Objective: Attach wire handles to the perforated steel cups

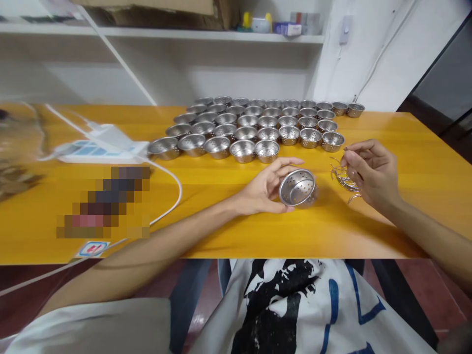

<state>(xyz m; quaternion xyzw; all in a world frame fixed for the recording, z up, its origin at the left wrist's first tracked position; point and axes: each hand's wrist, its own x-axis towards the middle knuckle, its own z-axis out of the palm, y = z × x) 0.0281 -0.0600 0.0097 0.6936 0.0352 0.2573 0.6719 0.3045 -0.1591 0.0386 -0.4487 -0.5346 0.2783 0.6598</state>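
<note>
Perforated metal cup (298, 188) tilts in the grasp of your left hand (262, 189); your right hand (376, 172) pinches by the metal wires (345, 182), any held piece too small to tell.

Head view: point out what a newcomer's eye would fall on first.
First, the rows of round, perforated silver metal cups massed along the back of the yellow-orange wooden table. Next, a matching single cup tilted in the left hand, in front of those rows. Then the small heap of thin, shiny metal wires beside the right hand.
</note>
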